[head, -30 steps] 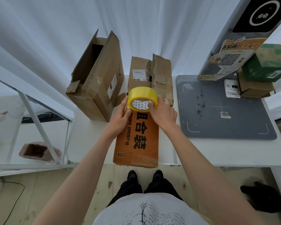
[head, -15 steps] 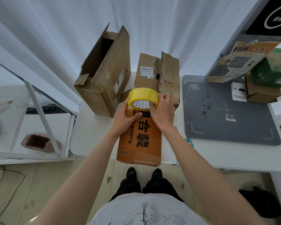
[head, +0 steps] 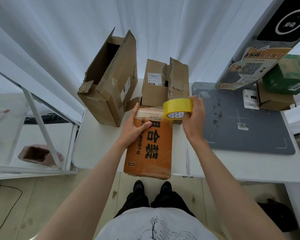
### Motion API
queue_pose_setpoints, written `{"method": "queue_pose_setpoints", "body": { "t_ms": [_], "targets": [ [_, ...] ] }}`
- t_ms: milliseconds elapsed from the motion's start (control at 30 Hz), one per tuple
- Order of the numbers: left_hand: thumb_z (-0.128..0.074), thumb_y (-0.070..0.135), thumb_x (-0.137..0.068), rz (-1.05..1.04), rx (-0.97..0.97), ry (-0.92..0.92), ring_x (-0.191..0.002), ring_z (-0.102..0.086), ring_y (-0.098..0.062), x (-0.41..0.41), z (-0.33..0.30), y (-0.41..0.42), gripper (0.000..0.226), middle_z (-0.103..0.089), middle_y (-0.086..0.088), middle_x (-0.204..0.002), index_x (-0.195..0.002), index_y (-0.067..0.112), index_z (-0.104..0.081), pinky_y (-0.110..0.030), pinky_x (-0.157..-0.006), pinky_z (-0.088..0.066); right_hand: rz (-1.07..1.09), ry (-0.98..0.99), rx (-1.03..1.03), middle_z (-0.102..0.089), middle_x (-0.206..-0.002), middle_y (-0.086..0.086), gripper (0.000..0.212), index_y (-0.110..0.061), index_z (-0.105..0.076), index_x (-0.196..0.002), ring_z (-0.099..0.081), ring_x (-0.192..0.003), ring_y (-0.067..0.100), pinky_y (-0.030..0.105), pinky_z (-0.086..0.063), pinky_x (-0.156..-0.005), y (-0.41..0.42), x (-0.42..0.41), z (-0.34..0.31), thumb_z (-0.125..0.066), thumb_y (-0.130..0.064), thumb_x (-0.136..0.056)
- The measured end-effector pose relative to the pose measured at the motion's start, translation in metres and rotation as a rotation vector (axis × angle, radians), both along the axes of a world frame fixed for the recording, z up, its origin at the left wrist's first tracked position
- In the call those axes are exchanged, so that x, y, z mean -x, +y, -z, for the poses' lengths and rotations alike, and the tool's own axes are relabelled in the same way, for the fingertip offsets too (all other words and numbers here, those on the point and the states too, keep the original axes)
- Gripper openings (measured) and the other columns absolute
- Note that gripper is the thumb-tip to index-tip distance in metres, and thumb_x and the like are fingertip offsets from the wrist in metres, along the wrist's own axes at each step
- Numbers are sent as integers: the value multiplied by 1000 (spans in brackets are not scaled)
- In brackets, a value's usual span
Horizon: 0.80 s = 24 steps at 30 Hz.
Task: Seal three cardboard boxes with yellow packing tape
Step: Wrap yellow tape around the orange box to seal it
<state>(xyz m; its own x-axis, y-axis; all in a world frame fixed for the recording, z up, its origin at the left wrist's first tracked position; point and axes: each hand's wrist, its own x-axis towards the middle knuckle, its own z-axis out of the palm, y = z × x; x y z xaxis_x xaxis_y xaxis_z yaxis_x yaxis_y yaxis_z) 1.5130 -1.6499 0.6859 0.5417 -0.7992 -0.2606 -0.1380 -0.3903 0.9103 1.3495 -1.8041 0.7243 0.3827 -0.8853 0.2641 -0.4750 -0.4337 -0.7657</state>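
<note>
We held the yellow tape roll (head: 177, 108) in our right hand (head: 194, 118), fingers curled over its rim and thumb at the core, at the far right corner of the orange box (head: 149, 146). The box lay flat on the white table (head: 97, 148), its long axis running from 6 o'clock to 12 o'clock, with the near end overhanging the table edge.

Our left hand (head: 133, 127) gripped the box's far left edge, fingers wrapped down the side and thumb laid across the top face. A strip of tape (head: 150, 112) ran crosswise from 9 o'clock to 3 o'clock over the far end, from our left hand to the roll.

The relation that governed the next move: the roll stood at 3 o'clock from the left hand, just past the box's right edge, so the strip lay at right angles to the long axis. We judged that the right hand, being the nearer, would carry the roll down over the right side

Two brown boxes, a tall open box (head: 109, 87) at 11 o'clock and a torn box (head: 164, 84) at 12 o'clock, stood unsealed
</note>
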Motion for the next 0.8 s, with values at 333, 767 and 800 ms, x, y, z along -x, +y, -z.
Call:
{"method": "queue_pose_setpoints", "body": {
  "t_ms": [333,767,800],
  "targets": [
    [-74,43,-89,15,-6,0,-122,-59,-15,2,-1,0,92,-42,14,-137,-158,48,-14,-36,-105,-49,30,67,120,-58,-110,11,45,-9,-61,-110,-45,-104,23,20,-32,-72,-10,3,2,-50,19,-77],
    [-72,40,-91,21,-2,38,-105,-58,5,3,-4,-1,90,-41,16,-136,-158,48,-14,-20,-90,-50,68,209,132,-59,-108,8,42,-11,-62,-110,-44,-102,26,37,-40,-73,-30,24,15,-54,17,-79],
    [-72,41,-91,22,-2,32,-105,-57,5,3,-3,-1,89,-41,16,-136,-158,48,-14,-21,-91,-50,80,232,142,-59,-107,8,42,-12,-62,-110,-44,-102,27,38,-41,-74,-34,29,17,-55,16,-79]
  ]
}}
